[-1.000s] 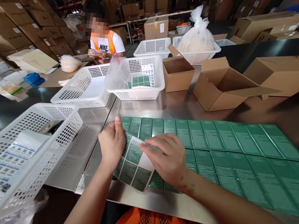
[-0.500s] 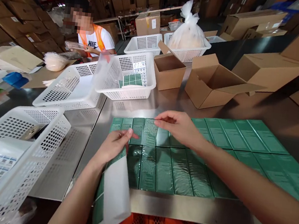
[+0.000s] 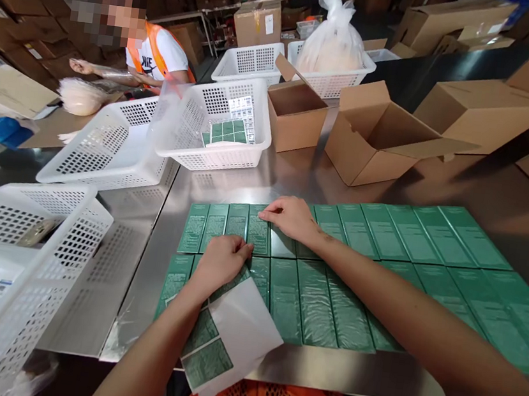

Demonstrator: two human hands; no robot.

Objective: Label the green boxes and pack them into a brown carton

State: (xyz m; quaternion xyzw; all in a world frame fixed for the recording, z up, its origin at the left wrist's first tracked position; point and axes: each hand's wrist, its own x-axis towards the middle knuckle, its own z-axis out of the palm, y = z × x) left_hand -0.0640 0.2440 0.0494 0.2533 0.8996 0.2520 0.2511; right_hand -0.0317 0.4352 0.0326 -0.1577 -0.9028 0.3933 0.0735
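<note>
On steel table [image 3: 267, 179] | white baskets [image 3: 216, 121], cardboard boxes [image 3: 377, 141] (open) beyond green boxes [image 3: 386, 229]

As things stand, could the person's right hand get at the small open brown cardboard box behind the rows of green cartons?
Probably yes. The right hand rests on the green cartons, and only bare steel table lies between it and the small open brown cardboard box.

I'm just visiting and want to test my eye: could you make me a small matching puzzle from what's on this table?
Things:
1. sticker sheet
2. green boxes
3. clear bag
4. open carton

Places:
A. standing in a far white basket
B. under the left hand
C. lying in two rows on the steel table
D. empty, behind the rows

Pairs: 1-B, 2-C, 3-A, 4-D
</note>
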